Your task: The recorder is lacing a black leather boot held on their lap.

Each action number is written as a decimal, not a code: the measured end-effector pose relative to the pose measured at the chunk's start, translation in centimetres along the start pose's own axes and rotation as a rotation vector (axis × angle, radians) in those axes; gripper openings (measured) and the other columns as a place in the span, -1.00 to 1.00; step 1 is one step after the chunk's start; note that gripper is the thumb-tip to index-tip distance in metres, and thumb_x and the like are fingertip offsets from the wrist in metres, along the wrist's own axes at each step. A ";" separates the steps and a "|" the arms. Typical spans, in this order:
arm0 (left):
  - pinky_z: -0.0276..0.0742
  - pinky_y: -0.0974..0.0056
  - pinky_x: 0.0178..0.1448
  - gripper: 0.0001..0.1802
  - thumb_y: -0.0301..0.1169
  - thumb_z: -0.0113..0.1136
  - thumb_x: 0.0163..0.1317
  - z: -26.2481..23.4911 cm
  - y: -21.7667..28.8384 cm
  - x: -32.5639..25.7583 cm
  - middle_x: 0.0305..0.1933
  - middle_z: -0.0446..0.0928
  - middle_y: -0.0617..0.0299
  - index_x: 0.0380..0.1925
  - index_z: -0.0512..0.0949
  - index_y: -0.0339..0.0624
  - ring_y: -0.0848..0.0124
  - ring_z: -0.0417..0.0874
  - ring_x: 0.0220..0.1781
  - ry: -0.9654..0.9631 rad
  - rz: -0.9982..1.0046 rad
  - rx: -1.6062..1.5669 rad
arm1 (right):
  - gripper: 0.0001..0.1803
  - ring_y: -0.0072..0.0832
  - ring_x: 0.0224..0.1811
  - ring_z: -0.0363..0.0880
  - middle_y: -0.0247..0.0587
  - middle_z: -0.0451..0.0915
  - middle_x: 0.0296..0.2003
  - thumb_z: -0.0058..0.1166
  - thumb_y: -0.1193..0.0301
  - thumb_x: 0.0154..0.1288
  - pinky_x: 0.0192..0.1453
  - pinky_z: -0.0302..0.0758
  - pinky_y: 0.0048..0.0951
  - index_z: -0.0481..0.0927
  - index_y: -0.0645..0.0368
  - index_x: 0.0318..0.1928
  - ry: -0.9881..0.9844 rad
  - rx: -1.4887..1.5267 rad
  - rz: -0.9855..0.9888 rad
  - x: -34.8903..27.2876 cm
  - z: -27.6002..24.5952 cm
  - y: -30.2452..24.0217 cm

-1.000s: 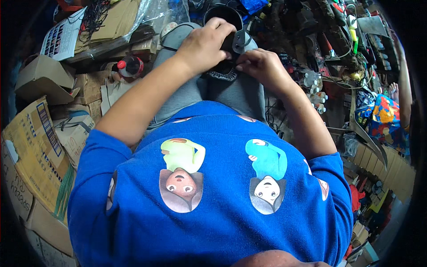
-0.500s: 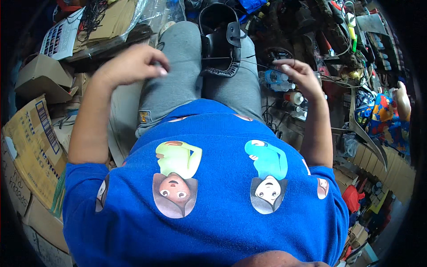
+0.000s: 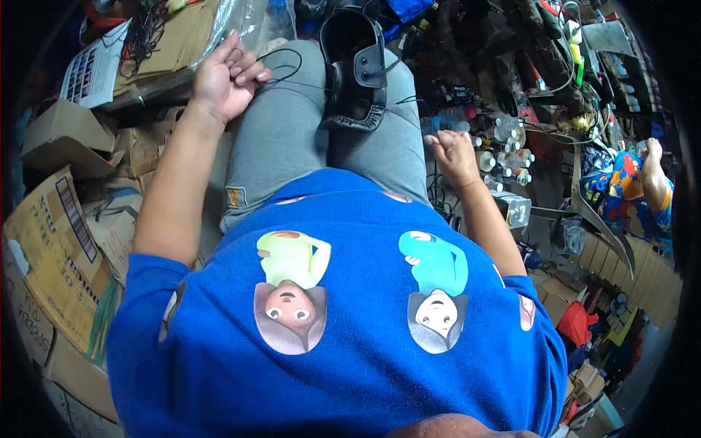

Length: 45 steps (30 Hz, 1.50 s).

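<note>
Sits on the wearer's head, as left one of a side-by-side fisheye pair. Looks steeply down from above, upright and unmirrored. Takes in the blue shirt (image 3: 358,292) nearest, across the lower middle; reaches beyond to grey trousers (image 3: 281,135), with left hand (image 3: 226,84) and right hand (image 3: 456,156) farther off in the upper half. Spreads wide, from cardboard box (image 3: 58,150) at left to another person's arm (image 3: 655,179) at right. Bends straight edges toward a dark, rounded rim.

Black shoe-like piece (image 3: 352,82), hollow, pleated near edge (image 3: 365,123), riveted side tab (image 3: 369,67), across both thighs (image 3: 288,128), dark thread (image 3: 300,61) looping left
</note>
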State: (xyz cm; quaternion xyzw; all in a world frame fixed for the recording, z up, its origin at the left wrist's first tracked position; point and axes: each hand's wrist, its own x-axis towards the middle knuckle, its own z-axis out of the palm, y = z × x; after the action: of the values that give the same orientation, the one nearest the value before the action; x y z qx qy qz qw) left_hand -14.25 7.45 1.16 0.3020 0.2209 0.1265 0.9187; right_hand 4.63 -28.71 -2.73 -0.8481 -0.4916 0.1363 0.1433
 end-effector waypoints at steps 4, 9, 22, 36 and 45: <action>0.42 0.31 -0.10 -0.52 -0.02 -0.14 0.41 -0.1 2.0 -0.9 -0.47 0.45 0.24 -0.47 0.49 -0.19 0.46 0.43 -0.46 0.163 0.064 0.569 | -0.59 -0.45 -0.30 0.46 -0.34 0.47 -0.45 -0.08 0.06 0.35 -0.12 0.31 -0.37 0.56 0.15 -0.11 -0.123 0.923 0.457 -1.2 1.5 2.6; 0.44 0.35 0.04 -0.55 -0.05 0.03 0.32 -2.1 3.6 -1.0 -0.20 0.62 0.16 -0.12 0.57 -0.25 0.41 0.60 -0.14 0.176 0.545 1.349 | -0.48 -0.51 -0.04 0.44 -0.37 0.51 -0.14 -0.05 -0.02 0.32 0.14 0.28 -0.40 0.54 0.08 0.08 0.241 0.987 0.472 1.5 -4.2 1.6; 0.39 0.23 0.15 -0.31 -0.14 0.44 -0.11 6.5 -7.4 5.7 0.02 0.46 -0.06 -0.01 0.40 -0.25 0.22 0.49 0.08 -0.400 0.388 1.387 | -0.79 -0.34 -0.52 0.45 -0.08 0.48 -0.55 0.05 0.38 0.20 -0.37 0.39 -0.31 0.50 0.30 -0.45 -0.393 0.257 -0.196 8.6 -7.6 -8.3; 0.43 0.38 0.00 -0.74 -0.50 0.30 0.00 8.0 -4.3 5.6 -0.28 0.58 0.32 -0.25 0.55 -0.23 0.54 0.53 -0.19 -0.627 0.035 1.415 | -0.69 -0.39 -0.38 0.53 -0.22 0.46 -0.43 0.16 0.54 0.10 -0.28 0.47 -0.39 0.67 0.01 -0.10 -0.058 0.341 -0.038 4.5 -6.9 -8.1; 0.44 0.39 -0.01 -0.81 -0.50 0.30 0.02 7.4 -5.3 6.5 -0.31 0.59 0.30 -0.32 0.59 -0.30 0.57 0.55 -0.23 -0.621 -0.002 1.304 | -0.70 -0.27 -0.35 0.58 -0.12 0.51 -0.39 0.11 0.51 0.05 -0.23 0.52 -0.33 0.68 0.06 -0.15 -0.104 0.207 -0.039 5.5 -7.4 -9.0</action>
State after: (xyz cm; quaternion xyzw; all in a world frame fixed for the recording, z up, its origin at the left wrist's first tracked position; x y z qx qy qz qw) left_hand -4.48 2.02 1.06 0.8107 -0.0195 -0.1234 0.5720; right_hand 2.88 -20.47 7.03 -0.8109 -0.4980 0.2275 0.2068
